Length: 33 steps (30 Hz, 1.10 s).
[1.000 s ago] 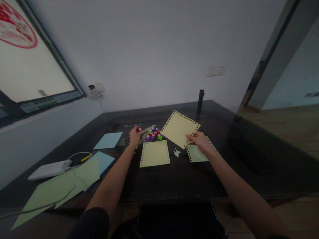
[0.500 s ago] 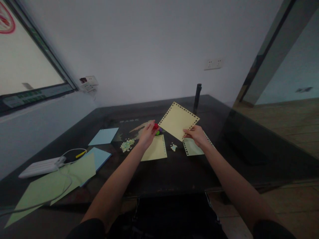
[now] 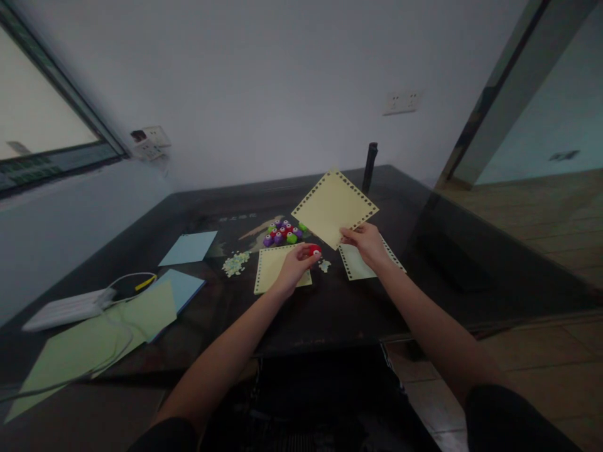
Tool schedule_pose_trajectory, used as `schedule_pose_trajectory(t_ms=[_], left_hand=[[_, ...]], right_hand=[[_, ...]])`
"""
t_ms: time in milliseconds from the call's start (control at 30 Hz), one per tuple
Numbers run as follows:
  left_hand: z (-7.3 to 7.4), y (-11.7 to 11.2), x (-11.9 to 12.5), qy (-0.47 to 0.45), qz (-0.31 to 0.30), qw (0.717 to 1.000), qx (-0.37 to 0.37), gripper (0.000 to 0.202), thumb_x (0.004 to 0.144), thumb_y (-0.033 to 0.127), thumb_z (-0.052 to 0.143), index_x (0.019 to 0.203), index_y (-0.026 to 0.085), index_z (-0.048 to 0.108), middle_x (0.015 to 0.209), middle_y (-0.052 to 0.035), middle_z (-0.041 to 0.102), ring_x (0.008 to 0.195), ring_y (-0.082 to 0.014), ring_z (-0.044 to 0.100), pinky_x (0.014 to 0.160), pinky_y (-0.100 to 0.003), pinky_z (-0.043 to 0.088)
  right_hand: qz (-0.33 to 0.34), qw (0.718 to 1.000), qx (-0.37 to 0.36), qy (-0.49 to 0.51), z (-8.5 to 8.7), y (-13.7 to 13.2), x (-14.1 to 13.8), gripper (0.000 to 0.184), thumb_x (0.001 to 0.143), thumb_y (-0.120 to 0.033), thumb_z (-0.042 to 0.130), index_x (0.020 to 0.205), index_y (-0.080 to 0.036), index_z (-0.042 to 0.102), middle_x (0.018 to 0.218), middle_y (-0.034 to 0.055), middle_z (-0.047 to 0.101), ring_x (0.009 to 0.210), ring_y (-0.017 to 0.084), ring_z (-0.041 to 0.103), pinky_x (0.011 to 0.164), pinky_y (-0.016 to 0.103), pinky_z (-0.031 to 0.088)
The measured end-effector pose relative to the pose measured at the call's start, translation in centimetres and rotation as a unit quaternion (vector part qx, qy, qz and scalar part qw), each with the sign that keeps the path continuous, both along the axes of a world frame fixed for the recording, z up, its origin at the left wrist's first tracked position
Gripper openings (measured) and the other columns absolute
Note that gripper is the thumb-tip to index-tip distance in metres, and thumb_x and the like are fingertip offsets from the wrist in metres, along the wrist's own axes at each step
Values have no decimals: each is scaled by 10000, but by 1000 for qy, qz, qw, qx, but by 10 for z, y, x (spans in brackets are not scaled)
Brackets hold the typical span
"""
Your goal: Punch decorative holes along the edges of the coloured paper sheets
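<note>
My left hand (image 3: pixel 296 265) is closed on a small red craft punch (image 3: pixel 315 251), held over the right side of a yellow sheet with punched edges (image 3: pixel 268 267). Between the thumb and fingers of my right hand (image 3: pixel 366 243) is the lower corner of another yellow sheet (image 3: pixel 335 207), lifted and turned like a diamond, with rows of punched holes along its edges. Beneath that hand a pale green punched sheet (image 3: pixel 355 265) lies on the table. Several red, purple and green craft punches (image 3: pixel 282 232) stand in a cluster behind the flat yellow sheet.
A pile of paper cut-outs (image 3: pixel 234 263) lies left of the sheets, and a smaller pile (image 3: pixel 325 266) between them. Blue paper (image 3: pixel 191 247), green paper (image 3: pixel 101 336) and a white power strip (image 3: pixel 66 309) with cables occupy the left. A black upright object (image 3: pixel 370 166) stands at the back.
My left hand has come away from the punch cluster toward me and rightward, carrying the red craft punch. The yellow sheet in my right hand has turned slightly.
</note>
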<state>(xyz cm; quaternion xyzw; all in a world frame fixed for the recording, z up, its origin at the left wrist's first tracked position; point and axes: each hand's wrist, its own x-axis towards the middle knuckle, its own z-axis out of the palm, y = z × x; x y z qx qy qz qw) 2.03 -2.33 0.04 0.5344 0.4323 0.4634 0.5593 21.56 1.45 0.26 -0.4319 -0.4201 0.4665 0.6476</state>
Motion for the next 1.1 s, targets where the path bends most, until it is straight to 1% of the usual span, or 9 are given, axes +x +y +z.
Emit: schedule_pose_trajectory(t_ms=[167, 267, 433, 600, 767, 967, 1100], left_hand=[[-3, -5, 5, -53, -29, 998, -12, 416, 672, 331, 752, 1018, 150, 607, 984, -89, 647, 858, -196, 644, 747, -315, 498], [-2, -6, 6, -59, -39, 997, -9, 413, 678, 313, 751, 1030, 151, 608, 1031, -102, 644, 859, -199, 648, 769, -336, 501], [-4, -5, 6, -66, -40, 997, -12, 409, 671, 293, 759, 1025, 145, 617, 1035, -102, 644, 856, -192, 644, 786, -341, 502], [-6, -5, 6, -74, -52, 996, -17, 398, 671, 294, 760, 1011, 141, 621, 1003, -95, 642, 847, -187, 647, 791, -339, 498], [-5, -6, 7, -69, -52, 996, -14, 390, 673, 295, 758, 1001, 137, 620, 1012, -103, 642, 839, -184, 648, 774, -325, 497], [-4, -6, 7, -61, -53, 997, -9, 379, 678, 296, 753, 995, 140, 617, 987, -91, 640, 825, -174, 637, 764, -320, 496], [-4, -6, 7, -59, -50, 997, -8, 361, 686, 294, 748, 986, 145, 615, 989, -92, 641, 818, -169, 629, 782, -343, 498]], right_hand=[[-6, 999, 21, -35, 3, -5, -9, 355, 535, -361, 798, 756, -150, 618, 715, 32, 658, 595, 130, 592, 527, 276, 545], [-4, 998, 27, -55, 4, -7, -12, 370, 534, -382, 788, 767, -147, 621, 739, 46, 668, 603, 136, 594, 519, 281, 542], [-8, 997, 29, -66, 2, -7, -12, 373, 541, -382, 777, 780, -136, 629, 722, 46, 663, 608, 147, 597, 534, 305, 549], [-7, 997, 34, -67, 3, -8, -13, 341, 564, -345, 762, 795, -126, 638, 764, 71, 669, 632, 160, 606, 560, 328, 557], [-5, 996, 34, -84, 4, -10, -13, 340, 575, -371, 751, 789, -137, 627, 755, 62, 664, 630, 151, 600, 562, 315, 559], [1, 995, 35, -92, 3, -8, -13, 350, 582, -396, 749, 788, -143, 621, 769, 66, 669, 643, 156, 612, 574, 318, 564], [3, 994, 38, -105, 4, -9, -13, 358, 600, -416, 737, 802, -143, 623, 787, 75, 673, 657, 167, 623, 578, 326, 565]])
